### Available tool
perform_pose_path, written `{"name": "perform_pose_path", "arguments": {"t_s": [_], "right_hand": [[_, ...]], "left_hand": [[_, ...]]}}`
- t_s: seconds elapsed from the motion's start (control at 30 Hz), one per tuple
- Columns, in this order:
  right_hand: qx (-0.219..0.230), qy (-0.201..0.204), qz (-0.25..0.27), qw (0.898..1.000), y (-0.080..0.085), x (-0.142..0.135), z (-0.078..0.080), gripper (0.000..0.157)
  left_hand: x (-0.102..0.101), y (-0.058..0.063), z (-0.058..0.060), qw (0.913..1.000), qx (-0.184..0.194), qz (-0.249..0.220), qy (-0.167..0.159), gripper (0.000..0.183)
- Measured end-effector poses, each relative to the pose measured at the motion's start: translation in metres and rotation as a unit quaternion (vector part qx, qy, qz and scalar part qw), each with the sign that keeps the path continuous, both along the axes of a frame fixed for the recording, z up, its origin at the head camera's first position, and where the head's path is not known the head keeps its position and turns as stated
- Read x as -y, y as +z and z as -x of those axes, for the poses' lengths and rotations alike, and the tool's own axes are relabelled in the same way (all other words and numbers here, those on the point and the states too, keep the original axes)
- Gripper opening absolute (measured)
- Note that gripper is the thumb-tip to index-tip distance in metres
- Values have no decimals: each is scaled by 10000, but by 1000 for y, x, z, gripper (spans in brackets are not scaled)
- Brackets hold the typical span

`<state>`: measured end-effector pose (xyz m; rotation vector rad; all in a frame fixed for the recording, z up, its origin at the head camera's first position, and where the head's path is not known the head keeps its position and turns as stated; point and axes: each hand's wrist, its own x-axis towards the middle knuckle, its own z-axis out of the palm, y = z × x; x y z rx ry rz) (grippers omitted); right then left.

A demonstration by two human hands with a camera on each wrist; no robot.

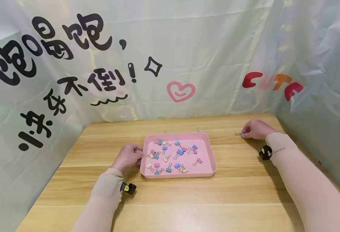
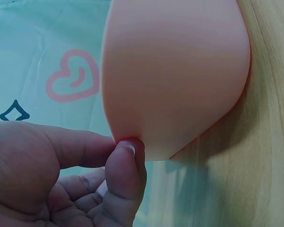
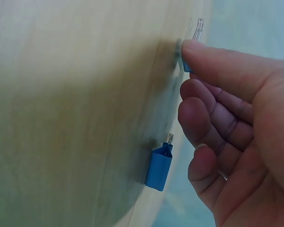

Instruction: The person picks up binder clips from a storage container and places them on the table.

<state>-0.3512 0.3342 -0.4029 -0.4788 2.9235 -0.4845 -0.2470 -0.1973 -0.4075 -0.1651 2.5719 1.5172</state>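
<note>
A pink tray (image 1: 178, 175) stands on the wooden table, holding several binder clips in blue, teal, pink and yellow. My left hand (image 1: 128, 157) pinches the tray's left side; in the left wrist view the thumb and a finger meet at the edge of its wall. Off to the right of the tray, my right hand (image 1: 257, 129) pinches a blue binder clip (image 3: 185, 64) low over the table, its wire handles pointing left in the head view. Below that hand in the right wrist view, a second blue binder clip (image 3: 158, 169) rests on the tabletop; the head view does not show it.
The wooden table (image 1: 170, 206) reaches back to a pale printed curtain (image 1: 210, 48), which also hangs along the left and right sides. A small black device (image 1: 128, 188) is worn on the left wrist, another black device (image 1: 265, 152) on the right.
</note>
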Motion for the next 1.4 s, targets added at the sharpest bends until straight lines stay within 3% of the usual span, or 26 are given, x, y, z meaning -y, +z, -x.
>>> {"name": "perform_pose_path", "arguments": {"t_s": [0.5, 0.73, 0.97, 1.4], "right_hand": [[-52, 24, -8, 10000, -1, -3, 0, 13], [-179, -87, 174, 9997, 9, 5, -2, 23], [-274, 93, 208, 9994, 25, 25, -2, 37], [-515, 627, 386, 9960, 46, 93, 12, 33]], "left_hand": [[1, -2, 1, 10000, -6, 90, 11, 22], [2, -2, 1, 10000, 40, 19, 75, 22], [1, -2, 1, 10000, -6, -6, 6, 23], [-1, -2, 1, 10000, -16, 76, -2, 22]]}}
